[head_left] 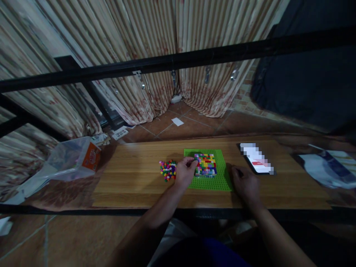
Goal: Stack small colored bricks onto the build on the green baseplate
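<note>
left hand [184,172] pinches at the edge of a multicoloured brick block [205,164] on a green baseplate [222,178]; right hand [245,184] rests curled beside it. no writing is legible.

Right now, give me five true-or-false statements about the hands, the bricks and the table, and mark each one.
1. The left hand touches the block of coloured bricks on the green baseplate. True.
2. The loose bricks lie right of the baseplate. False: they lie left of it.
3. The right hand holds the phone. False: it rests on the wooden table, apart from the phone.
4. The baseplate is fully covered with bricks. False: a green margin shows.
5. A plastic bag lies at the table's left end. True.
</note>
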`<state>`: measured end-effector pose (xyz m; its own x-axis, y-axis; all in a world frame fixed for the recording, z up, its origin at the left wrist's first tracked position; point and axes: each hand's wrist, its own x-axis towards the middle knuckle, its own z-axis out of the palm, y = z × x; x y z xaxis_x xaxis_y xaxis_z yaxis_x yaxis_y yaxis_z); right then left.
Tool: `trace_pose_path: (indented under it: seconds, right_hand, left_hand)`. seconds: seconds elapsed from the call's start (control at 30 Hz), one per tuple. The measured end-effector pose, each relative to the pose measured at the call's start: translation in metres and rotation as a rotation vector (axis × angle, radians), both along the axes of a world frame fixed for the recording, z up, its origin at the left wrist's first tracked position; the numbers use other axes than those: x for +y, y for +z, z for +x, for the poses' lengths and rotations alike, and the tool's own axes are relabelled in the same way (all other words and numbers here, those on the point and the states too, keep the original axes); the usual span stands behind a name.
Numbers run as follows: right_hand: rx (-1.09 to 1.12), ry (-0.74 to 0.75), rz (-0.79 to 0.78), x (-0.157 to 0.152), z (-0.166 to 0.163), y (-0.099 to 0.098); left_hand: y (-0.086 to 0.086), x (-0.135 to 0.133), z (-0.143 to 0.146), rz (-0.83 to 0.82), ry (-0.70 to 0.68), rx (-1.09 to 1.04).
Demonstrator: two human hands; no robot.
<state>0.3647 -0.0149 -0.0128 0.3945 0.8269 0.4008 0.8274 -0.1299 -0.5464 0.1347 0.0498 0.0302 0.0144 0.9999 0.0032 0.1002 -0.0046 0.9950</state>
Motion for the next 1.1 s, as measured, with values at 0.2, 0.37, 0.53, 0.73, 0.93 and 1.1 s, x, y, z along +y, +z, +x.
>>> trace_pose_path:
  seconds: [0.2,0.37,0.53,0.73,0.93,1.1]
  right_hand:
    - [-0.006,0.013,-0.033,0.000,0.001,0.001]
    - [-0.027,-0.002,-0.026,-0.001,-0.001,0.004]
    - [-0.040,0.007,0.003,-0.001,0.001,0.003]
    - [-0.039,-0.008,-0.016,-0.002,0.000,0.005]
    - [-0.025,-0.007,-0.007,-0.002,-0.001,0.006]
    - [-0.019,-0.015,-0.010,-0.002,-0.001,0.005]
  left_hand:
    - [0.002,-0.029,-0.030,0.115,0.000,0.100]
    - [-0.007,-0.053,-0.087,0.175,0.049,0.327]
    - [-0.013,-0.065,-0.124,0.209,0.131,0.521]
    - [-0.010,-0.062,-0.123,0.228,0.062,0.739]
    - [-0.010,-0.057,-0.118,0.259,0.016,0.799]
    - [-0.012,-0.054,-0.118,0.279,0.014,0.757]
